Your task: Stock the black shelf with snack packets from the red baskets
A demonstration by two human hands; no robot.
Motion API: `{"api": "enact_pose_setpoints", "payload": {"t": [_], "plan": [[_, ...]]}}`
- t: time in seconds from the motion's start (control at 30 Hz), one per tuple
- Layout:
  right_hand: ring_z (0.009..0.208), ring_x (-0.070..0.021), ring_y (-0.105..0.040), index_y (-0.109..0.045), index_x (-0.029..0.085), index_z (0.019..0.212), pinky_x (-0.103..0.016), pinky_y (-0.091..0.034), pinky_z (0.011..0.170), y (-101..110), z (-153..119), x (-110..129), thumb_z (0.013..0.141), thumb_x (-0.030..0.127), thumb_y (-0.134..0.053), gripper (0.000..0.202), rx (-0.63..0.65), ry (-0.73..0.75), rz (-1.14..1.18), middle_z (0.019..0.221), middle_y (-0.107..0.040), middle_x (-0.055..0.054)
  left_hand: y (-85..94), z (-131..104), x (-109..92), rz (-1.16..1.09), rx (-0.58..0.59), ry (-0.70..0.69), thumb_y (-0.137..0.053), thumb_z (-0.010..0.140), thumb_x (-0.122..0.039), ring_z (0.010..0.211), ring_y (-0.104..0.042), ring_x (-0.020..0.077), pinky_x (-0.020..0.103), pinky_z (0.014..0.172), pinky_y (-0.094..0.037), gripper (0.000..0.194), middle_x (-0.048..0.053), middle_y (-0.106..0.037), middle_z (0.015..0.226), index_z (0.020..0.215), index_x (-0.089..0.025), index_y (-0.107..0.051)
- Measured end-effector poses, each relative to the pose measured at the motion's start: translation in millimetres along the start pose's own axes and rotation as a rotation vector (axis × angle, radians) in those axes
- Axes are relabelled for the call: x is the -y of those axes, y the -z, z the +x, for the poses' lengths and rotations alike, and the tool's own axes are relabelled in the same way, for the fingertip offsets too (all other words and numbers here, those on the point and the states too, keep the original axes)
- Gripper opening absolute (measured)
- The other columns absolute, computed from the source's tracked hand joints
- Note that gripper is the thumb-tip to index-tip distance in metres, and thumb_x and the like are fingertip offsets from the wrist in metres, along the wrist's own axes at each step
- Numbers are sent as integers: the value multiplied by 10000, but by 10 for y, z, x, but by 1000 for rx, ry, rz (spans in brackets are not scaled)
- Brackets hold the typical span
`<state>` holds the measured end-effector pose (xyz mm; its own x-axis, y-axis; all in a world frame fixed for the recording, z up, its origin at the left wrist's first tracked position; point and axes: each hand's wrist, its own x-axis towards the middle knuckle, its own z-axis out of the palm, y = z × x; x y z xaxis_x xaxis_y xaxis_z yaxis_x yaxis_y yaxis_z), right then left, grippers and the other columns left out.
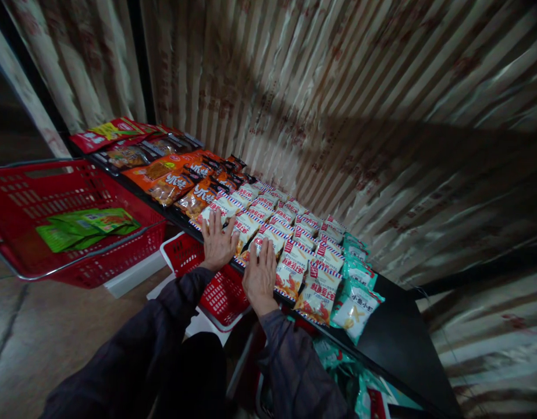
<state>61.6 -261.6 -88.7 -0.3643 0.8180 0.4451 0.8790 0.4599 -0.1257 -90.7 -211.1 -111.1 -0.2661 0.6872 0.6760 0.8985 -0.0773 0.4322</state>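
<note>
Rows of white snack bags with red lettering and striped edges (291,269) lie on a black shelf (403,331). My left hand (219,243) rests with fingers spread on the front white bags, beside the orange bags (198,196). Just to its right, my right hand (260,276) lies flat against the lower part of another front white bag, fingers stretched out. Neither hand is wrapped round anything. Teal bags (358,307) lie at the right end of the rows.
A red basket (82,265) holding green packets (87,227) stands at the left. Another red basket (224,294) is below the shelf edge. Red bags (111,132) lie at the shelf's far left. More teal bags are underneath. A pleated curtain (338,116) hangs behind.
</note>
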Motion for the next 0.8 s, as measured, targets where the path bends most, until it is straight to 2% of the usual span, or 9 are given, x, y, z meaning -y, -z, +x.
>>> {"api": "enact_pose_setpoints", "payload": {"t": [0.27, 0.43, 0.57, 0.67, 0.8], "plan": [[1488, -318, -134, -427, 113, 1436, -551, -246, 1138, 12, 19, -13, 906, 133, -445, 531, 4, -5, 17, 1562, -286, -226, 13, 5, -14, -15, -4, 8, -441, 948, -348, 1494, -91, 345, 617, 1174, -93, 470, 109, -111, 1626, 1398, -230, -514], [1494, -312, -112, -396, 156, 1462, -562, -236, 1142, 41, 1, -13, 915, 154, -452, 549, -10, 14, 31, 1590, -229, -203, 10, -14, 6, -22, -7, -3, -445, 944, -350, 1495, -84, 341, 618, 1174, -83, 472, 96, -123, 1627, 1400, -252, -512], [1496, -305, -105, -407, 173, 1457, -535, -234, 1155, 131, -39, -46, 944, 226, -447, 518, -20, 36, 39, 1594, -230, -186, 23, -24, 37, -23, 4, -42, -449, 936, -375, 1496, -94, 335, 602, 1176, -90, 486, 101, -146, 1624, 1403, -252, -510], [1500, -305, -76, -388, 152, 1466, -532, -234, 1158, 228, -114, -99, 955, 220, -413, 516, -46, 26, 28, 1595, -223, -186, 43, -19, 53, -30, 4, -48, -448, 936, -381, 1496, -91, 333, 594, 1178, -76, 487, 105, -158, 1623, 1397, -239, -514], [1502, -319, -23, -308, 130, 1501, -563, -242, 1148, 346, -296, -168, 970, 239, -377, 547, -104, -60, 10, 1617, -129, -193, 105, -55, -79, -66, -11, -55, -433, 938, -346, 1500, -57, 328, 597, 1180, -39, 488, 117, -162, 1621, 1398, -197, -505]]}}
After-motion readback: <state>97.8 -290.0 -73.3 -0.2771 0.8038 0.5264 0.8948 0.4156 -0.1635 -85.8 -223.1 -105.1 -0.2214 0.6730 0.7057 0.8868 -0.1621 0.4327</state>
